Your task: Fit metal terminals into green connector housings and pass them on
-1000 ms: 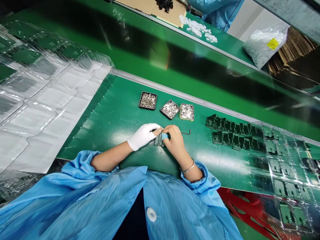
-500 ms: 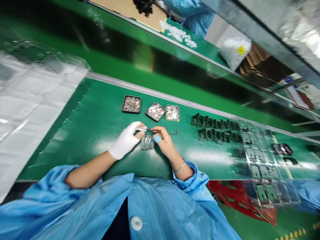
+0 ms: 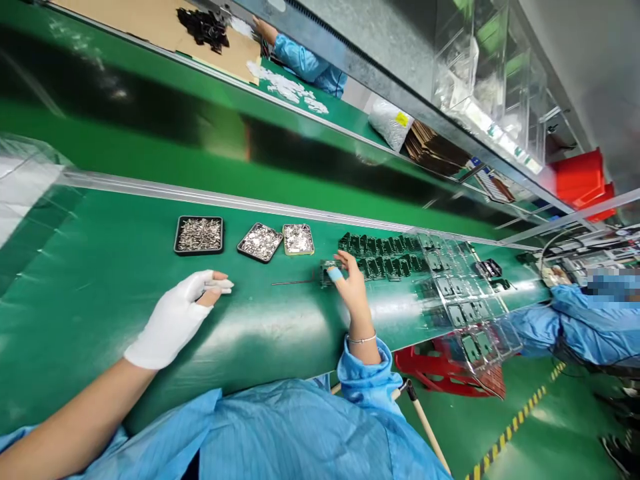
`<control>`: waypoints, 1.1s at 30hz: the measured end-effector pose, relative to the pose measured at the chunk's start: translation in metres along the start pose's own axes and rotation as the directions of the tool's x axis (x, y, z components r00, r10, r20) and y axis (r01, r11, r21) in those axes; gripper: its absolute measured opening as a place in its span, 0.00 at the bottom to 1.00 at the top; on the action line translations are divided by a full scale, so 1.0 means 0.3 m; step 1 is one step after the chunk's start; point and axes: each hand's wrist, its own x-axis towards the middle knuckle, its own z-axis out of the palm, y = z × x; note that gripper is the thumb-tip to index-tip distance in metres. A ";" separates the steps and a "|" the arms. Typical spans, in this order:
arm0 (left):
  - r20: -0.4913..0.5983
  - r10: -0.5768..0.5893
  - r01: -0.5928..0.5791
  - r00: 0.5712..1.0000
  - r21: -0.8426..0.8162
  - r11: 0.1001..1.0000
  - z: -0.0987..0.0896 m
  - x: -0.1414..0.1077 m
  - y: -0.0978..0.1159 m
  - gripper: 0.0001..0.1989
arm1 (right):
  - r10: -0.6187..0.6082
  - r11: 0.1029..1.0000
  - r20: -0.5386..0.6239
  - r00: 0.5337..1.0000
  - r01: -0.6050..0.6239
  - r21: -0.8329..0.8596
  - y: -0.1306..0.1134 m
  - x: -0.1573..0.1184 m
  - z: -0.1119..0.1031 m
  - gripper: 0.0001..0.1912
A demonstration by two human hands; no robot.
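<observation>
My right hand (image 3: 351, 287), with a blue band around the thumb, is closed on a small dark green frame-like part (image 3: 327, 272) beside the near row of similar green parts (image 3: 393, 268). The fingers hide part of it. My left hand (image 3: 180, 313), in a white glove with some bare fingertips, hovers over the left of the bench. Its thumb and fingers are slightly apart, with nothing visible between them. A thin L-shaped hex key (image 3: 293, 283) lies on the bench just left of the held part.
Three shallow trays of small metal pieces, the left one (image 3: 199, 235), the middle one (image 3: 260, 242) and the right one (image 3: 299, 239), line the back. Clear plastic blister trays (image 3: 457, 290) with green parts stand right, overhanging a red stool (image 3: 435, 370). A metal shelf (image 3: 380, 80) runs overhead.
My hands have separated. The right hand has carried the green part from between them rightward to the rows of parts; the left has moved away to the left. The view has swung right.
</observation>
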 end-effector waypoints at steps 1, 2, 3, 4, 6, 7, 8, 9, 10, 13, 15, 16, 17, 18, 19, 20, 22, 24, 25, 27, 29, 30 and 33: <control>0.005 0.004 -0.004 1.000 0.008 1.000 0.001 0.002 -0.003 0.22 | 0.057 0.998 -0.013 0.998 -0.057 -0.029 0.028 0.014 -0.031 0.26; 0.011 0.007 -0.007 1.000 0.016 1.000 0.003 0.004 -0.006 0.22 | 0.094 0.994 -0.012 0.996 -0.094 -0.049 0.052 0.023 -0.056 0.26; 0.019 0.008 -0.009 1.000 0.025 1.000 0.005 0.006 -0.009 0.22 | 0.110 0.992 -0.013 0.994 -0.111 -0.059 0.070 0.028 -0.074 0.25; 0.028 0.009 -0.010 1.000 0.036 0.999 0.007 0.007 -0.013 0.22 | 0.108 0.992 -0.024 0.994 -0.109 -0.064 0.081 0.028 -0.085 0.25; 0.035 0.014 -0.016 0.999 0.052 0.999 0.011 0.009 -0.021 0.22 | 0.045 0.994 -0.091 0.995 -0.054 -0.099 0.086 0.019 -0.091 0.24; 0.034 0.019 -0.021 0.999 0.055 0.998 0.012 0.010 -0.024 0.22 | -0.015 0.990 -0.127 0.992 -0.004 -0.142 0.082 0.011 -0.086 0.24; 0.031 0.023 -0.025 0.999 0.055 0.998 0.013 0.010 -0.027 0.22 | -0.092 0.978 -0.142 0.986 0.063 -0.197 0.075 0.001 -0.077 0.22; 0.028 0.026 -0.028 0.999 0.054 0.998 0.012 0.010 -0.028 0.21 | -0.183 0.956 -0.124 0.975 0.147 -0.252 0.067 -0.009 -0.062 0.20; 0.028 0.027 -0.029 0.999 0.051 0.998 0.012 0.009 -0.029 0.21 | -0.272 0.924 -0.072 0.960 0.239 -0.299 0.059 -0.021 -0.044 0.18; 0.050 0.020 -0.022 0.999 0.052 0.998 0.009 0.008 -0.025 0.20 | -0.403 0.818 0.124 0.907 0.417 -0.397 0.050 -0.049 0.023 0.16; 0.061 0.012 -0.016 0.998 0.068 0.998 0.009 0.007 -0.020 0.20 | -0.370 0.788 0.164 0.915 0.402 -0.466 0.056 -0.056 0.059 0.18; 0.063 0.009 -0.014 0.998 0.079 0.997 0.008 0.006 -0.016 0.20 | -0.338 0.783 0.154 0.928 0.368 -0.501 0.062 -0.054 0.070 0.19; 0.063 0.006 -0.012 0.998 0.090 0.996 0.008 0.005 -0.012 0.21 | -0.308 0.782 0.132 0.942 0.330 -0.530 0.068 -0.050 0.075 0.20; 0.061 0.002 -0.008 0.998 0.100 0.995 0.007 0.004 -0.008 0.21 | -0.281 0.783 0.105 0.954 0.291 -0.550 0.074 -0.044 0.075 0.21; 0.063 -0.002 -0.005 0.998 0.107 0.994 0.006 0.002 -0.003 0.21 | -0.260 0.785 0.074 0.963 0.255 -0.564 0.078 -0.038 0.070 0.21; 0.064 -0.005 -0.002 0.998 0.112 0.994 0.005 -0.001 0.002 0.22 | -0.246 0.789 0.041 0.968 0.224 -0.572 0.079 -0.033 0.063 0.20; 0.074 -0.005 -0.004 0.997 0.120 0.993 0.002 -0.006 0.010 0.22 | -0.251 0.796 -0.009 0.968 0.201 -0.572 0.070 -0.033 0.053 0.19; 0.097 0.006 -0.019 0.995 0.137 0.990 -0.002 -0.007 0.011 0.22 | -0.308 0.798 0.018 0.951 0.268 -0.539 0.046 -0.047 0.065 0.16; 0.108 0.011 -0.028 0.994 0.150 0.988 -0.003 -0.005 0.009 0.22 | -0.355 0.790 0.079 0.931 0.344 -0.506 0.029 -0.059 0.084 0.15; 0.121 0.020 -0.040 0.992 0.170 0.985 -0.004 0.005 0.001 0.23 | -0.468 0.737 0.289 0.835 0.550 -0.394 -0.010 -0.088 0.147 0.11; 0.107 0.040 -0.058 0.993 0.175 0.983 -0.005 0.010 -0.002 0.22 | -0.569 0.619 0.528 0.631 0.751 -0.229 -0.050 -0.122 0.233 0.09; 0.091 0.060 -0.076 0.994 0.174 0.982 -0.008 0.007 0.001 0.22 | -0.598 0.545 0.624 0.503 0.826 -0.144 -0.070 -0.143 0.276 0.09; 0.018 0.158 -0.158 0.987 0.197 0.968 -0.027 -0.031 0.027 0.17 | -0.599 0.397 0.763 0.243 0.918 0.020 -0.114 -0.203 0.378 0.09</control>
